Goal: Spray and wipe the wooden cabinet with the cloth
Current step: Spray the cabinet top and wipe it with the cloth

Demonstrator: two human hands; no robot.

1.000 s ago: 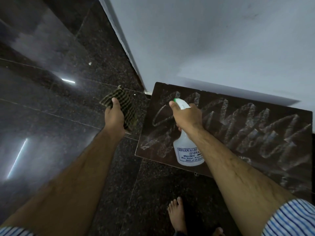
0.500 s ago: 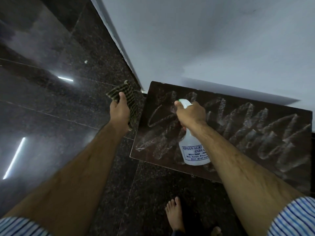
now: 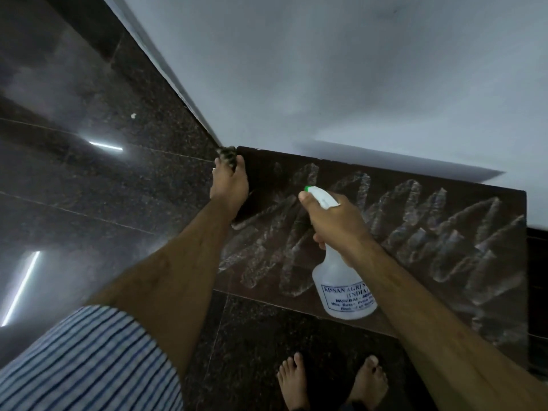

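So the left hand (image 3: 229, 185) swung the cloth (image 3: 226, 152) over to the cabinet (image 3: 462, 262) back corner, gripping it; right hand (image 3: 335, 221) clutches the spray bottle (image 3: 341, 289). Top's streaky-wet, wiping mostly left I reckon.

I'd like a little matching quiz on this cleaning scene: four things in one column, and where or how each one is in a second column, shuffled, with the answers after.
Things:
1. cloth
2. spray bottle
3. cabinet
4. bare feet

Place or state:
A. standing on the dark floor
B. held by the right hand, nozzle pointing away
C. top covered in pale zigzag streaks
D. gripped by the left hand at the far left corner of the top

Pairs: 1-D, 2-B, 3-C, 4-A
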